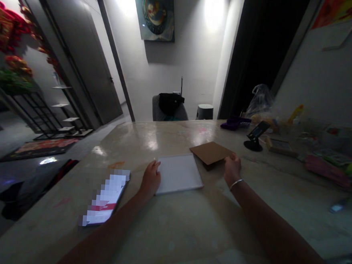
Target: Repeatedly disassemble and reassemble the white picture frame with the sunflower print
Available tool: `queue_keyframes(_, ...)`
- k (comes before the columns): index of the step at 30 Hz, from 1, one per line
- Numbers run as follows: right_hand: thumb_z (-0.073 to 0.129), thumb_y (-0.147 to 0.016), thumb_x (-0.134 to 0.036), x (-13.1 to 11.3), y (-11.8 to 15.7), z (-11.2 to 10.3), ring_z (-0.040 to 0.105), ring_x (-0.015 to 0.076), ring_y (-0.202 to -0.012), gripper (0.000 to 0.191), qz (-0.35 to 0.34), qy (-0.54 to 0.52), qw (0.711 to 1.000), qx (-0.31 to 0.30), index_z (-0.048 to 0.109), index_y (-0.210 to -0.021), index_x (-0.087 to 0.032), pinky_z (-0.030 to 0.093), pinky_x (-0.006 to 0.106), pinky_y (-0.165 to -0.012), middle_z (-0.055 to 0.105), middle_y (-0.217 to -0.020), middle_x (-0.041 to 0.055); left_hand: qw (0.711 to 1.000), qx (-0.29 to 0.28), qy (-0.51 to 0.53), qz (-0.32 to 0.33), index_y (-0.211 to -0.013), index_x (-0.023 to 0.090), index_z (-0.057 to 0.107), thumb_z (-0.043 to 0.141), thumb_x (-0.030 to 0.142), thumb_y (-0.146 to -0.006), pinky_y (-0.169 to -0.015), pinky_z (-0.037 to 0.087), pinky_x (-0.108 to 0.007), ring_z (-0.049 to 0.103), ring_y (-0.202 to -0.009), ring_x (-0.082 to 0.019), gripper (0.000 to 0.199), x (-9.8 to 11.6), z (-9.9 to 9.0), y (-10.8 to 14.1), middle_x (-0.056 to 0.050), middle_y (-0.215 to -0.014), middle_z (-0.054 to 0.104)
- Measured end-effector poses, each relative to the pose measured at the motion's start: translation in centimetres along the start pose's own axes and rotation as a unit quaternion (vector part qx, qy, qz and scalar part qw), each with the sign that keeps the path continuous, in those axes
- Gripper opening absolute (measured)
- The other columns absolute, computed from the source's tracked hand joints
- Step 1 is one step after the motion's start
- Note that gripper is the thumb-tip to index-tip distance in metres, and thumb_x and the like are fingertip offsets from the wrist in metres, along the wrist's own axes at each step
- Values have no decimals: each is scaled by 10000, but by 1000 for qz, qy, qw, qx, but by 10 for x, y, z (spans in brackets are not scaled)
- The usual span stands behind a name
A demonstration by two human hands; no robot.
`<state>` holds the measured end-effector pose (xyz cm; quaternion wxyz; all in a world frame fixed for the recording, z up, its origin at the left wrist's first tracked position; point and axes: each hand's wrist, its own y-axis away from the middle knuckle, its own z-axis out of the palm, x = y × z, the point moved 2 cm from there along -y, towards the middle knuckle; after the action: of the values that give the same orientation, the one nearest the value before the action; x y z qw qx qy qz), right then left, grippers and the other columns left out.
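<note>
The left hand touches the edge of the white board and the right hand the cardboard just beyond it, well apart, so a careless push could shove the board into the phone beside it.

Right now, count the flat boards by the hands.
2: a white board at the edge of the left hand, and a brown cardboard sheet touching the right hand.
</note>
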<state>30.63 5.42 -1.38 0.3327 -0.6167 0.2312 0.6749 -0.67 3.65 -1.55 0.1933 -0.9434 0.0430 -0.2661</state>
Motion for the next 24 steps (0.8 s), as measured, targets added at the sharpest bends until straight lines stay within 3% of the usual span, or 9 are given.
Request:
queue_keyframes(3,464,-595,-165,-7,6,1,534,129,-753,283,-14,13,1000,-9,531,-870,-161,423,252,-716,578,-835,17,998,-13,-62,32,-1110,131,546,397,118,-749,-1027,294,-379,405,-1190,-216,391,8,-4,2,-100,-1252,493)
queue_keyframes(6,471,-690,-224,-17,23,11,560,163,-796,203,-106,74,979,-157,584,-845,-156,427,301,-766,621,-852,53,991,-29,-120,61,-1102,137,549,387,198,-802,-1027,271,-389,399,-1192,-229,347,20,-10,7,-108,-1247,503)
queue_keyframes(7,451,-737,-252,-20,32,16,568,173,-802,209,-148,113,956,-228,598,-858,-163,428,322,-774,634,-858,59,989,-35,-129,64,-1101,155,550,392,221,-809,-1020,271,-403,402,-1188,-237,338,24,-12,9,-101,-1234,517)
queue_keyframes(9,427,-800,-267,-25,51,22,568,195,-898,234,-250,211,880,-346,617,-899,-174,408,354,-837,645,-924,81,987,-51,-139,65,-1085,170,559,402,262,-820,-1008,263,-429,402,-1184,-255,321,30,-16,12,-106,-1195,547)
queue_keyframes(11,416,-832,-253,-27,68,24,484,233,-1095,266,-332,303,801,-396,614,-979,-156,343,397,-931,625,-1037,116,983,-75,-153,69,-1052,180,575,405,301,-828,-993,264,-447,402,-1179,-269,306,34,-18,14,-107,-1180,557)
queue_keyframes(14,396,-861,-253,-29,83,23,378,253,-1211,321,-381,402,714,-428,558,-1113,-136,272,439,-992,587,-1131,132,974,-108,-186,73,-1051,188,573,401,349,-835,-976,269,-457,390,-1185,-283,319,36,-18,16,-102,-1216,531)
queue_keyframes(16,394,-868,-269,-29,87,23,354,258,-1229,348,-389,437,684,-436,523,-1163,-137,261,447,-1003,566,-1169,123,968,-122,-204,74,-1089,180,552,395,374,-837,-978,259,-463,366,-1205,-294,355,37,-17,17,-109,-1249,502)
queue_keyframes(21,388,-872,-299,-27,90,23,332,276,-1240,370,-408,455,647,-455,496,-1199,-163,236,461,-1018,513,-1243,91,967,-145,-197,73,-1156,126,505,395,383,-837,-989,235,-490,328,-1233,-315,425,38,-15,20,-160,-1288,451)
queue_keyframes(24,395,-866,-328,-27,92,22,328,284,-1241,399,-414,453,642,-460,476,-1218,-159,229,469,-1019,498,-1256,101,967,-158,-185,71,-1178,124,486,399,388,-834,-994,226,-496,308,-1247,-316,443,37,-13,21,-165,-1308,427)
